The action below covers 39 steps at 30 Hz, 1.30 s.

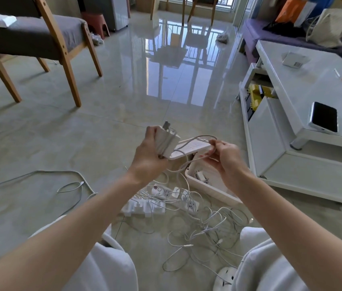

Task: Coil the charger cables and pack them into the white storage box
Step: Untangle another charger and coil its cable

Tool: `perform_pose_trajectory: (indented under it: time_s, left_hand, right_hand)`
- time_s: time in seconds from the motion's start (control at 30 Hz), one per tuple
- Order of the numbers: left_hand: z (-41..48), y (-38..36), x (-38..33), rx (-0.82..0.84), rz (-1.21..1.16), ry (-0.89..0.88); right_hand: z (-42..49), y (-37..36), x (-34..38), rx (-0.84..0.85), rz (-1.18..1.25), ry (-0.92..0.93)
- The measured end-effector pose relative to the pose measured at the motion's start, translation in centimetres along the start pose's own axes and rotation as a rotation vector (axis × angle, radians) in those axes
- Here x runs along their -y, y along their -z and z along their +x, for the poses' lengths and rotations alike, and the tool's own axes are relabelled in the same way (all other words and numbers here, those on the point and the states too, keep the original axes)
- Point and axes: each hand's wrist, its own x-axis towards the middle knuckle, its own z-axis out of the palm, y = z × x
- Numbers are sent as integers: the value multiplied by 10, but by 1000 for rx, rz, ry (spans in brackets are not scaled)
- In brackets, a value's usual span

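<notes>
A person is holding a white charger (167, 141) and its cable (202, 135) just above the white storage box (212, 189).
The left hand (148, 152) is clasping the charger, its grip curled tight around the body. The right hand (226, 158) is pinching the cable between thumb and fingertips. Loose cables (208, 229) and power strips (145, 206) are lying on the floor beside the box, nearer the person.
</notes>
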Motion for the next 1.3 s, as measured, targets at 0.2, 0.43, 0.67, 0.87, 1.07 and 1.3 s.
perform_pose_trajectory:
  time_s: [0.2, 0.43, 0.67, 0.87, 1.07, 1.3]
  left_hand:
    - [-3, -7, 14, 187, 498, -392]
    - [1, -9, 17, 185, 491, -304]
    - [1, -1, 10, 121, 309, -79]
    - [-3, -7, 6, 125, 268, -70]
    - [-3, -7, 9, 154, 303, -157]
    - [3, 6, 11, 20, 331, -255]
  right_hand:
    - [24, 33, -11, -115, -237, -9]
    - [10, 45, -19, -167, -1211, 803]
    - [6, 38, -42, -107, -1631, 1313]
    - [-23, 14, -54, 412, -1389, 880]
    - [-23, -3, -45, 473, -1705, 824]
    - [-25, -27, -3, 432, -1664, 1025]
